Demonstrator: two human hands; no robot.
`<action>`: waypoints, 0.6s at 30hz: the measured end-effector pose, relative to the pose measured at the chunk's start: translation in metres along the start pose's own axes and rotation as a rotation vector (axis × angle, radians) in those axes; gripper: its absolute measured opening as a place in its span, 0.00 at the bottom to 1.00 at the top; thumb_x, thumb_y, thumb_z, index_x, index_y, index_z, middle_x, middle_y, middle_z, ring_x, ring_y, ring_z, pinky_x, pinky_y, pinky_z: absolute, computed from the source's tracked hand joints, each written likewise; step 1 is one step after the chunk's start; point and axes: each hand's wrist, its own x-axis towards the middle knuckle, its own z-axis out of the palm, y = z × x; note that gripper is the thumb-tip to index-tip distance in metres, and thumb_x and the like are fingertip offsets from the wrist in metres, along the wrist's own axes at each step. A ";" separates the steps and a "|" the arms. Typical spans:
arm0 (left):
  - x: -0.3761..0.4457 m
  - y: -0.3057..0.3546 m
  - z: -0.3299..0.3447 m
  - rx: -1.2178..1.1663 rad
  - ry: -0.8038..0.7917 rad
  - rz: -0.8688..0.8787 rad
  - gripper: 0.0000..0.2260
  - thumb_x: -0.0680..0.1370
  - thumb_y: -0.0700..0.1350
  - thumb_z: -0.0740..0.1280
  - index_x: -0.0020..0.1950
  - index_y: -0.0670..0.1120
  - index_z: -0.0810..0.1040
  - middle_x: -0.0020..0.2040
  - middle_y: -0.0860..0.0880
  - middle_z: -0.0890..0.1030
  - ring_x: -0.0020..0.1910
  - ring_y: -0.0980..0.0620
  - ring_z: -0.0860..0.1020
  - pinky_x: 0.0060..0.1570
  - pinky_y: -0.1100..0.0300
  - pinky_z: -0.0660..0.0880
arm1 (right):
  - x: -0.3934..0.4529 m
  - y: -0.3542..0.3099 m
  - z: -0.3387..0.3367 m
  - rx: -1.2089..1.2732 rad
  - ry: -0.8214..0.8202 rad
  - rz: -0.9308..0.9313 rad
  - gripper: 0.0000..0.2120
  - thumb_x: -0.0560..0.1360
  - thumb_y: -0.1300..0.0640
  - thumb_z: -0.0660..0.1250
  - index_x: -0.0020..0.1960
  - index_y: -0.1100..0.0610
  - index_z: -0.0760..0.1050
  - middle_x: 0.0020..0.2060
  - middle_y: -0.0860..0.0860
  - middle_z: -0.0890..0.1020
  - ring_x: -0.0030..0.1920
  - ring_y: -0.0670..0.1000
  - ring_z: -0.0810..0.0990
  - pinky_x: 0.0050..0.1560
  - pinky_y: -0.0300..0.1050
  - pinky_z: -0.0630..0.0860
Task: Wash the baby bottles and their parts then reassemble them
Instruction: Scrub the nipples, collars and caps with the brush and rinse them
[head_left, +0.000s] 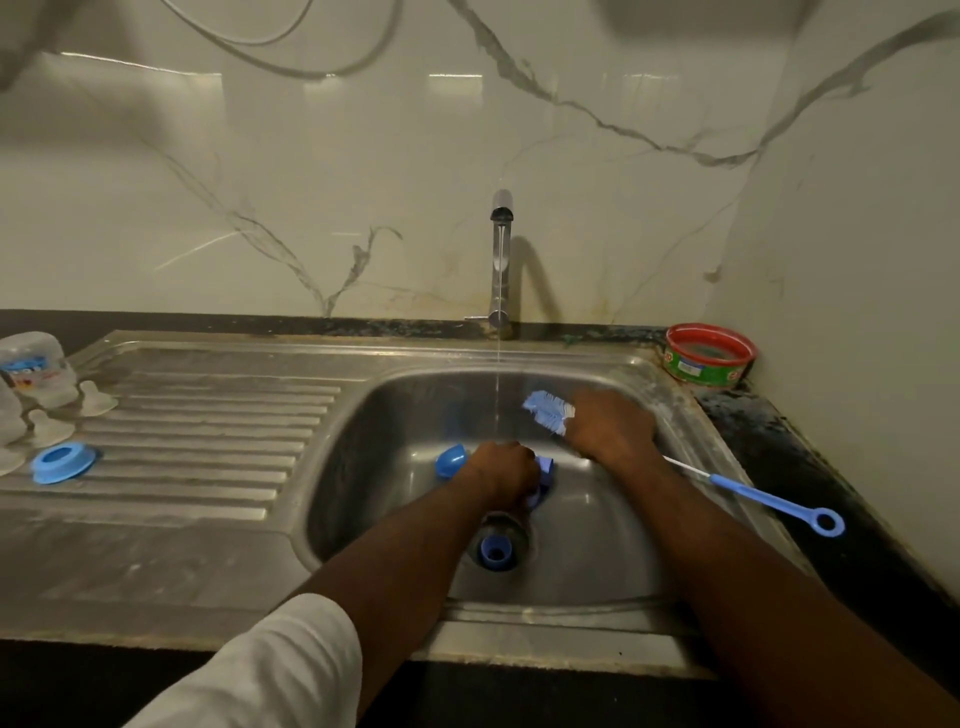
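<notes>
Left hand: the left hand (506, 470) was low in the sink (670, 400) basin, just under the running stream, fingers curled round a blue bottle part (543, 480) of which only an edge showed.
Right hand: the right hand (610, 426) lay toward the basin's right wall, closed on the wire stem of the bottle brush (548, 410); the bristle head stuck out to its left and the blue loop handle (828, 522) hung over the sink's right rim. How tightly the fingers were wrapped could not be told.
Water: the tap (501, 249) at the back edge was running a thin stream onto the left hand.
Loose parts in basin: a blue cap (449, 462) lay just left of the left hand; a blue ring (493, 551) sat right on the drain (501, 535) near the front of the basin.
Washed or waiting parts: on the drainboard's left edge stood an upturned bottle (36, 366), clear teats (96, 397) and a blue collar (65, 462).
Other: a red and green tub (709, 356) stood at the sink's back right corner.
Risk, drain: the ring on the drain could have blocked the outflow or wedged in the opening, since water was flowing straight toward it.
Risk, grip: the wet part in the left hand might have slipped out under the stream and dropped among the loose parts.
Risk, brush: the long handle overhanging the rim could have caught on the edge and jerked the bristles, splashing water out.
Risk, mixing: rinsed and unrinsed parts sharing the basin might have been confused at reassembly.
</notes>
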 end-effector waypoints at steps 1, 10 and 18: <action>0.000 -0.009 0.001 -0.078 0.030 -0.024 0.12 0.78 0.52 0.68 0.57 0.49 0.82 0.56 0.47 0.81 0.55 0.45 0.80 0.46 0.54 0.71 | -0.001 0.001 -0.001 0.008 0.006 0.006 0.13 0.76 0.52 0.69 0.60 0.50 0.78 0.57 0.53 0.82 0.56 0.56 0.81 0.44 0.46 0.70; -0.002 -0.056 -0.017 -1.560 0.623 -0.364 0.07 0.82 0.42 0.67 0.57 0.41 0.81 0.52 0.43 0.84 0.50 0.50 0.83 0.45 0.64 0.81 | -0.007 -0.002 -0.010 0.091 0.100 0.024 0.12 0.79 0.50 0.66 0.61 0.50 0.76 0.55 0.53 0.82 0.53 0.56 0.81 0.44 0.46 0.69; -0.007 -0.047 -0.050 -2.152 0.563 -0.366 0.08 0.82 0.37 0.65 0.58 0.39 0.81 0.51 0.42 0.85 0.49 0.50 0.83 0.46 0.64 0.82 | -0.017 -0.024 -0.028 0.264 0.211 -0.101 0.15 0.81 0.49 0.62 0.64 0.55 0.68 0.52 0.56 0.82 0.49 0.58 0.82 0.41 0.47 0.73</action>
